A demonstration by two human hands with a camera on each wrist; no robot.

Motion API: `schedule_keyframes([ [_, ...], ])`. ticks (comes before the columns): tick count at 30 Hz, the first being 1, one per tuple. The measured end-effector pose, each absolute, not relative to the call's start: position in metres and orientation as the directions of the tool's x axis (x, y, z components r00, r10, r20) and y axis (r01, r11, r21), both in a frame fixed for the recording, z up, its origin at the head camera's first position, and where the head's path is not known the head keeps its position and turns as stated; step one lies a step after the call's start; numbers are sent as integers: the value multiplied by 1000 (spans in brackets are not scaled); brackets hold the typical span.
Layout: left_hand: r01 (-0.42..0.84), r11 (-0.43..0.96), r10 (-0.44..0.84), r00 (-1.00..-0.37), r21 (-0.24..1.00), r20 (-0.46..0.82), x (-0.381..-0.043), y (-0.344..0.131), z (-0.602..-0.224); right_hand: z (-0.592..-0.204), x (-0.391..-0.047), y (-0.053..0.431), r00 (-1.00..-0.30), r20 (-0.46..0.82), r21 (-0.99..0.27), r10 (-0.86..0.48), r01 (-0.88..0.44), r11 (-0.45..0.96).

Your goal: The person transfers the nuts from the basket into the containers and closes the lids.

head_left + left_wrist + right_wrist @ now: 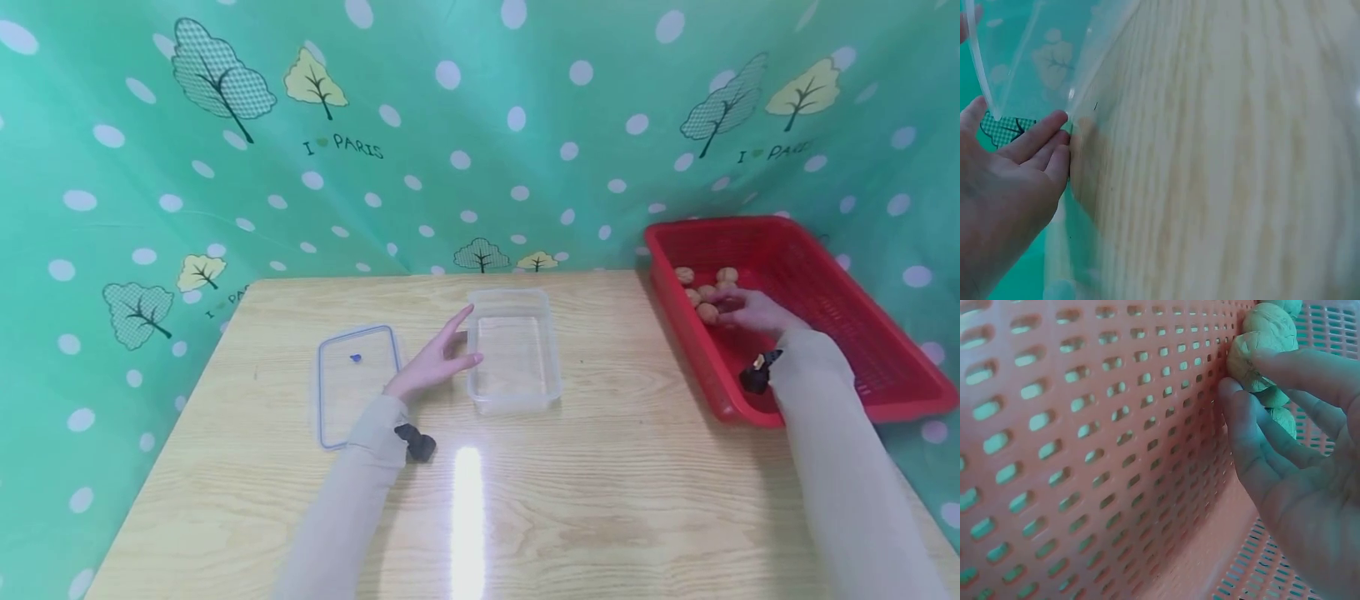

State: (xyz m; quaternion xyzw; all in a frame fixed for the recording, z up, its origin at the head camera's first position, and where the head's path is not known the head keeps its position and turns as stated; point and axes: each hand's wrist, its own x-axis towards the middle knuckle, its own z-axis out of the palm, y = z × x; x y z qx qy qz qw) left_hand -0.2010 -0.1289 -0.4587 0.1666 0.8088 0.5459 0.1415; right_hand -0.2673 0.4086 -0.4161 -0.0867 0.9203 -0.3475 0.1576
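My right hand reaches into the red basket. Its thumb and fingers pinch a walnut by the basket's perforated wall. More walnuts lie around it along that side, partly hidden behind the fingers in the right wrist view. At the middle of the table stands a clear plastic container with nothing inside. My left hand is at its left side, thumb and fingers spread, fingertips right at the wall. In the left wrist view, the fingers lie straight beside the container.
A clear lid with a blue seal lies flat on the wooden table, left of the container and beside my left forearm. Green dotted cloth hangs behind the table. The basket sits at the table's right side, its rim standing high.
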Motion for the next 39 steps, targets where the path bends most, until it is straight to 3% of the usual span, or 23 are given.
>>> schedule_keyframes([
  [5,113,315,442,-896,942,-40,-201,-128,-463,-415,-268,411,-933,-251,-637,-257,-41,770],
  [16,94,323,456,-887,942,-68,-201,-128,-459,-404,-271,405,-934,-266,-737,-238,38,675],
  [24,86,320,473,-878,944,-80,-201,-129,-458,-396,-269,397,-948,-217,-718,-233,-7,696],
  [32,51,310,482,-869,949,-110,-185,-125,-425,-390,-269,391,-952,-192,-751,-238,-14,660],
  [39,33,311,480,-868,950,-127,-183,-125,-419,-380,-264,385,-958,-176,-711,-226,-35,702],
])
